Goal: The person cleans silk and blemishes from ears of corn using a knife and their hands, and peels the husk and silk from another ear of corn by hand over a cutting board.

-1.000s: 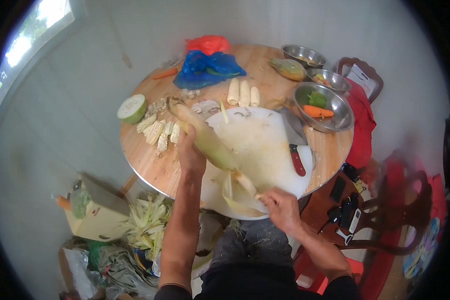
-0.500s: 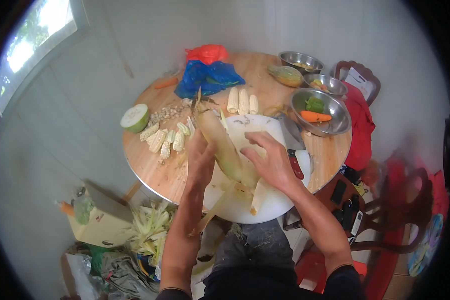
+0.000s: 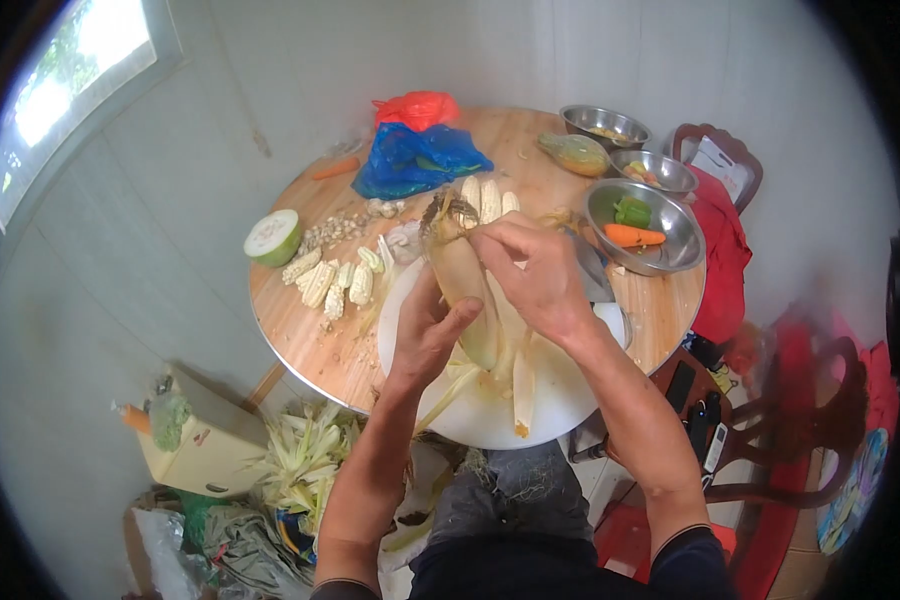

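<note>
An ear of corn (image 3: pixel 470 285) in pale husk stands tilted above the round white cutting board (image 3: pixel 562 405), its brown silk end pointing away from me. My left hand (image 3: pixel 428 325) is wrapped around its left side, thumb across the husk. At the silk end, the fingers of my right hand (image 3: pixel 538 275) pinch the husk. Loose husk strips (image 3: pixel 523 390) hang and lie on the board below. Behind my right hand, a knife blade (image 3: pixel 596 280) shows only in part. Several peeled cobs (image 3: pixel 490 200) lie just beyond the silk.
Cut corn pieces (image 3: pixel 335 280) and a halved gourd (image 3: pixel 273 238) sit at the left. Blue plastic bag (image 3: pixel 420 158) lies at the back. Metal bowls line the right, one (image 3: pixel 682 235) with a carrot and green pepper. Stripped husks (image 3: pixel 305 460) are heaped below the table.
My right hand has moved forward and left from open air to the silk end and closed on the husk. The corn has shifted slightly right, with its silk end more upright.
</note>
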Tool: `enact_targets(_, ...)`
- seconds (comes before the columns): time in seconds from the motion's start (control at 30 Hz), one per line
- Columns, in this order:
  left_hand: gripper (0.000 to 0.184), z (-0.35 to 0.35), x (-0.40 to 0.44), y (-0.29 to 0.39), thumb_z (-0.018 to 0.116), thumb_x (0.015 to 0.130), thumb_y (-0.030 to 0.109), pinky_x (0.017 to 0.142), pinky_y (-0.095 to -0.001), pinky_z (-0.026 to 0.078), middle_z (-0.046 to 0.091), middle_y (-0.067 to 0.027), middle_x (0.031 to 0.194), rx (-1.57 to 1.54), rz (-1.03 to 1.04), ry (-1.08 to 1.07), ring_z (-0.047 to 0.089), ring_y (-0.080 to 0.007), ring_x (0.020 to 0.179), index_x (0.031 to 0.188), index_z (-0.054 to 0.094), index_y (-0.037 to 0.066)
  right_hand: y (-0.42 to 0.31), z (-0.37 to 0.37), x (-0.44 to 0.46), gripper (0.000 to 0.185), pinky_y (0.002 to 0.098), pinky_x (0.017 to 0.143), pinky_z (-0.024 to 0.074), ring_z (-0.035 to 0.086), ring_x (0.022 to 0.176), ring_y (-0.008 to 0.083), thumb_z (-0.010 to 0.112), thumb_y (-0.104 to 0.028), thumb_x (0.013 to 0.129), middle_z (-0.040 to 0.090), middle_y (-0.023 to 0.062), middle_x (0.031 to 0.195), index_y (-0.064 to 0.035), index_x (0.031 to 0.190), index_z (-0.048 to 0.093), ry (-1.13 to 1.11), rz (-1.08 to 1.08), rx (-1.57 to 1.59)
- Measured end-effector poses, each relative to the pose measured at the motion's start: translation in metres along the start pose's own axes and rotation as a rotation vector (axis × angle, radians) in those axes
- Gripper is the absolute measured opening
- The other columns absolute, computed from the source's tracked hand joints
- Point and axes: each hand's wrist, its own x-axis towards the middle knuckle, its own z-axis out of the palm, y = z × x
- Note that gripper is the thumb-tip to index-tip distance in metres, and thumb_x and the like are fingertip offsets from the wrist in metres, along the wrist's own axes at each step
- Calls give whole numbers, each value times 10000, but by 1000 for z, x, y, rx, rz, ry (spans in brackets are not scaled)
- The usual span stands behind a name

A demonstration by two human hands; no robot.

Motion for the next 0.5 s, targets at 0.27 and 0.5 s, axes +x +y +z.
enact_targets(0.27,697,9,0,6,711,974,301,1109,-404,403,537,-103,1399,-21,-36,18,509,-225,1313,1507,375,1,0,-5,-6,150,274,699,544,656,775,103,692,-115,938,689,54,849,31,968,706,46,82,96)
enact_targets(0.5,773,15,2,8,706,960,426,1104,-400,399,524,-103,1417,29,-21,-22,505,-227,1311,1517,370,10,-9,-6,-12,222,283,706,520,641,784,114,682,-169,971,686,65,866,46,1017,710,107,143,284)
